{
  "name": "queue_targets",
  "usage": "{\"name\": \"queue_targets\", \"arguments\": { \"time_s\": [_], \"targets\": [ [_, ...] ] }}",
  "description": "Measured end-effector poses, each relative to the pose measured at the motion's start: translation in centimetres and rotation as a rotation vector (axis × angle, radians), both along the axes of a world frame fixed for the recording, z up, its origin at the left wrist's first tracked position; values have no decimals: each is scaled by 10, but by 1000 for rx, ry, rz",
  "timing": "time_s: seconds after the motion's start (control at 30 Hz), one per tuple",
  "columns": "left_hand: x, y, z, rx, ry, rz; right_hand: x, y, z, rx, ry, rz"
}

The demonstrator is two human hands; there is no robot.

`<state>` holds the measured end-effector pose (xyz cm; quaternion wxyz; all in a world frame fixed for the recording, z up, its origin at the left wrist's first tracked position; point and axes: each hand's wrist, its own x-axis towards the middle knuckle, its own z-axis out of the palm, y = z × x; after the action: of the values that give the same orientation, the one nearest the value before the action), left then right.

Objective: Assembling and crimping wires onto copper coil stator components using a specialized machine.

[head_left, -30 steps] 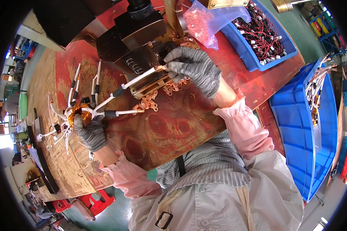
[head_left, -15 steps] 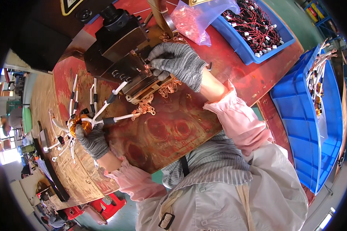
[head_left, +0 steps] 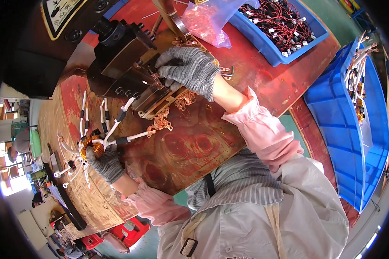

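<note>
The gloved left hand (head_left: 106,166) closes around a copper-wound coil (head_left: 97,148) — the right hand (head_left: 188,71) curls at the far black machine (head_left: 120,58), whatever it grips hidden.

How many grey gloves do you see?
2: one on the left hand, which holds the coil; one on the right hand, at the black machine.

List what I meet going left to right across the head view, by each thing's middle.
Copper-wound coil → gloved left hand → gloved right hand → translucent bag → blue tray of red and black wires → large blue bin.
</note>
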<state>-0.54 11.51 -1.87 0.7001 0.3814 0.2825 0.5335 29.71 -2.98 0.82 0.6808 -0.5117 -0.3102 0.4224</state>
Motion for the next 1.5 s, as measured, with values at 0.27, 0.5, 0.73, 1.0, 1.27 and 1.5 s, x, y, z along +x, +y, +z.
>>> {"name": "queue_targets", "arguments": {
  "time_s": [0.27, 0.5, 0.73, 1.0, 1.27, 1.5],
  "targets": [
    [3, -2, 5, 14, -27, -66, 1, -3, -4, 24, -28, -125],
    [-5, 5, -2, -10, 35, -1, 14, -10, -9, 92, -66, -285],
    [6, -5, 4, -5, 33, 35, 16, -8, -14, 108, -155, -359],
    [-2, 0, 0, -16, 31, 32, 12, -11, -8, 180, -131, -364],
    [7, -3, 3, -30, -163, -32, 4, -20, -10, 294, -190, -506],
    [1, 2, 0, 13, -247, -141, -30, -55, -3, 147, -418, -107]
  ]
}}
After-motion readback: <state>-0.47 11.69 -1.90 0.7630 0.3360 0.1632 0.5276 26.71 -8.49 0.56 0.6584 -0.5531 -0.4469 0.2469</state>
